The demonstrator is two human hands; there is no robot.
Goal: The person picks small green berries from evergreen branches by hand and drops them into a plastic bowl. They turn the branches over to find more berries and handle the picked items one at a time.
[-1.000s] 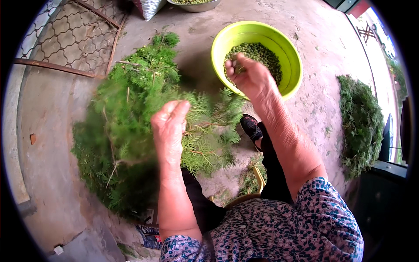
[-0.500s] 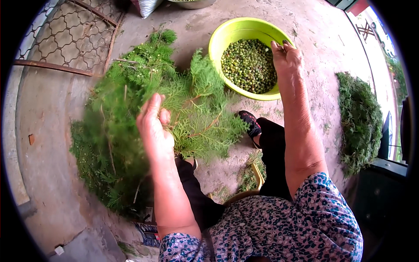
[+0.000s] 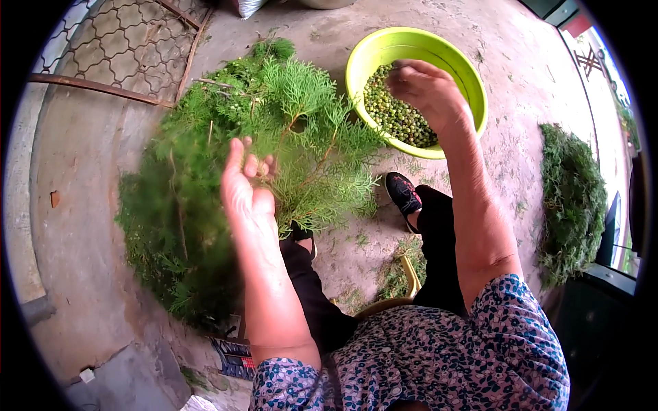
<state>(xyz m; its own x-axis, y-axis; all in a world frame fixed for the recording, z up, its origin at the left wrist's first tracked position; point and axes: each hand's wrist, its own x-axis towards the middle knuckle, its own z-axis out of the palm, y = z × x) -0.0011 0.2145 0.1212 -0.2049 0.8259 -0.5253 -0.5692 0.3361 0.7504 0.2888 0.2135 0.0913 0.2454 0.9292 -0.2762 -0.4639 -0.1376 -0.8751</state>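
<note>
Concrete floor (image 3: pixel 510 151) outdoors or in an open doorway, dusty, scattered plant bits; rust-brown metal bar (image 3: pixel 103 89) and wavy paving (image 3: pixel 123 44) at upper left, second heap of greenery (image 3: pixel 574 205) far right. Person in flower-print top (image 3: pixel 411 356), black shoe (image 3: pixel 403 192) visible on the right foot, both forearms reaching forward. Left hand (image 3: pixel 248 188) raised in front of the left leg, palm turned up and inward, wrist roughly straight; grip half closed, fingers curled on a leafy branch (image 3: pixel 315 157), exact contact point blurry. Right arm extended farther, right hand (image 3: pixel 433 92) over the basin (image 3: pixel 418 44), back of hand up, fingers bent and pointing left; grip smeared by blur, cannot tell if closed or holding anything. Branch: bright green, feathery flat sprays, reddish-brown stems, fanned out to the right of the left hand, some tips overlapping the basin's near-left rim in view. Big foliage pile (image 3: pixel 171 233) to the left, darker, partly blurred. Basin: yellow-green, round, on the floor ahead and right, bottom covered with small round berries (image 3: pixel 394 120), mostly green, some brownish or dark, partly hidden by the right hand
</note>
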